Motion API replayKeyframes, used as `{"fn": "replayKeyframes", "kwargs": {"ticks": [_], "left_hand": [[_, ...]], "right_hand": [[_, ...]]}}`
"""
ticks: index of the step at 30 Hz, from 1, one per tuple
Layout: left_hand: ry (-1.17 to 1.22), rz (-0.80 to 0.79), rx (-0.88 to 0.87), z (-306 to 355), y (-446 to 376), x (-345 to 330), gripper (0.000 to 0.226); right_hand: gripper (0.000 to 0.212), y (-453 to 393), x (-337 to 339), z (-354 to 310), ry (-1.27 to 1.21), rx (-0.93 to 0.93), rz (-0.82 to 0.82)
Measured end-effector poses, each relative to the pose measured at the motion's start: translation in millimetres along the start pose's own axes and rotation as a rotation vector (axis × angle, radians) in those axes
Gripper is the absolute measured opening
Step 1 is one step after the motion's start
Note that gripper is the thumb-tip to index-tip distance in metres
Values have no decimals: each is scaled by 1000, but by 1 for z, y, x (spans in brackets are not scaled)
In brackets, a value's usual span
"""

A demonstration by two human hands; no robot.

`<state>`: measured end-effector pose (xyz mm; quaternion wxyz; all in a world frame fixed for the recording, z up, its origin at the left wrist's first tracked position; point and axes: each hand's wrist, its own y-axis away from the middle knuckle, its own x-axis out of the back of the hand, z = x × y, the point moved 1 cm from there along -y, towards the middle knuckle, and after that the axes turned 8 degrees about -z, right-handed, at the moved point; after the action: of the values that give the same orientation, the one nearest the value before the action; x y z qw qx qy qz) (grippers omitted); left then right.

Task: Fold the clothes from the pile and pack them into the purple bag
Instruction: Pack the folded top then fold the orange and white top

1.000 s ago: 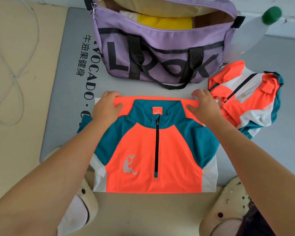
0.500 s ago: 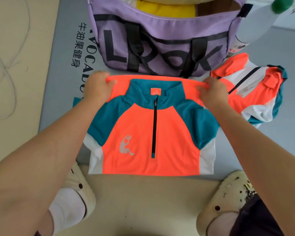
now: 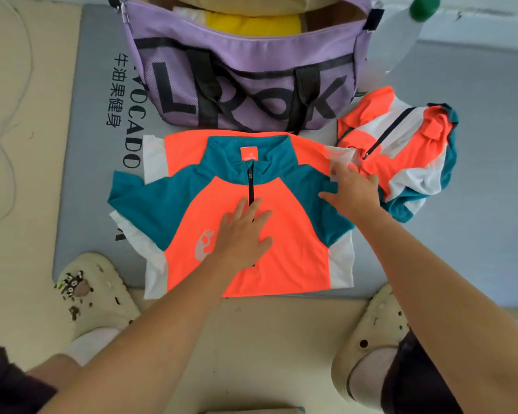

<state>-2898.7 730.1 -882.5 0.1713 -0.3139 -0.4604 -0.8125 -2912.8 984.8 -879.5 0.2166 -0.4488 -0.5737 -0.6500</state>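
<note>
Orange, teal and white zip-neck jersey (image 3: 281, 234) lies flat, front up, on the grey foam mat (image 3: 81, 186), collar toward the purple fabric duffel bag (image 3: 251, 73), hem toward the person's feet. Zip line is the long axis, running straight away from the person. Left hand (image 3: 243, 234) is flat, fingers spread, palm pressing mid-chest over the zip; it grips nothing. Right hand (image 3: 353, 189) rests on the jersey's right shoulder and sleeve, fingers extended, nothing clearly pinched; it's the nearer hand to that side edge. My read: the next fold brings the right side in toward the zip, with the left palm as anchor. The jersey's left sleeve is splayed out and untidy and will need the same. Bag sits just beyond the collar, top unzipped, with a yellow folded item (image 3: 251, 22) visible inside. Count: one jersey being folded, one crumpled jersey in matching colours (image 3: 407, 150) waiting right of it, touching the bag's corner, one bag, two hands. Green-capped clear bottle (image 3: 413, 22) stands behind the bag on the right.
</note>
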Motion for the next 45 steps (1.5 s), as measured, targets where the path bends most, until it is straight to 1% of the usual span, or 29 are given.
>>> {"fn": "replayKeyframes", "kwargs": {"ticks": [3,5,7,8,9,10,11,13,14,16,18,20,21,23,24,26,27,28,31,33,34,37,40,42,44,45], "left_hand": [[43,-66,42,5,-4,5,64],[100,-70,61,6,-7,12,65],[112,-66,77,8,-8,14,65],[104,-64,84,8,-8,14,65],[93,-62,88,9,-8,13,65],[81,-61,91,10,-7,12,65],[68,-66,92,11,-6,11,65],[35,-92,91,12,-5,9,67],[20,-109,90,12,-4,9,67],[8,-138,88,12,-2,11,69],[26,-156,83,12,-2,15,70],[45,-178,82,13,-2,18,71],[49,-190,83,13,-2,19,71],[55,-200,85,12,-2,19,72],[59,-198,89,12,-2,18,72],[65,-187,100,12,-3,16,73],[60,-177,104,12,-3,14,73],[50,-167,105,12,-4,13,74],[15,-141,107,13,-4,7,74],[6,-128,113,13,-4,3,71],[7,-127,116,13,-4,2,69],[8,-135,129,13,-5,0,66],[0,-128,139,12,-6,-2,65],[0,-128,144,13,-7,-3,66],[0,-125,142,14,-7,-5,67],[3,-123,143,15,-7,-5,67]], "right_hand": [[37,1,14,25,39,-48,-102],[32,7,23,42,18,-81,-203],[22,12,30,57,-7,-105,-288],[21,15,32,62,1,-97,-339],[25,18,34,66,-4,-92,-375],[28,21,34,68,-28,-80,-376],[28,23,32,71,-105,-69,-332],[19,26,28,73,-341,-77,-195],[18,27,26,72,-439,-81,-149],[30,30,22,62,-550,-44,-151],[42,30,17,51,-486,0,-176],[46,28,11,45,-368,2,-189],[43,26,9,43,-343,0,-199],[21,21,7,41,-322,-6,-208],[21,20,8,42,-342,-9,-200],[40,19,11,48,-426,-15,-186],[42,19,13,52,-474,3,-164],[39,19,16,56,-502,43,-137],[16,27,25,58,-516,183,-2],[15,29,27,51,-528,236,92],[18,29,26,46,-552,220,99],[29,25,20,41,-555,153,-5],[40,26,16,57,-496,117,-191],[49,29,17,73,-337,81,-344],[46,31,23,86,-105,34,-465],[44,32,26,89,-2,23,-492]]}}
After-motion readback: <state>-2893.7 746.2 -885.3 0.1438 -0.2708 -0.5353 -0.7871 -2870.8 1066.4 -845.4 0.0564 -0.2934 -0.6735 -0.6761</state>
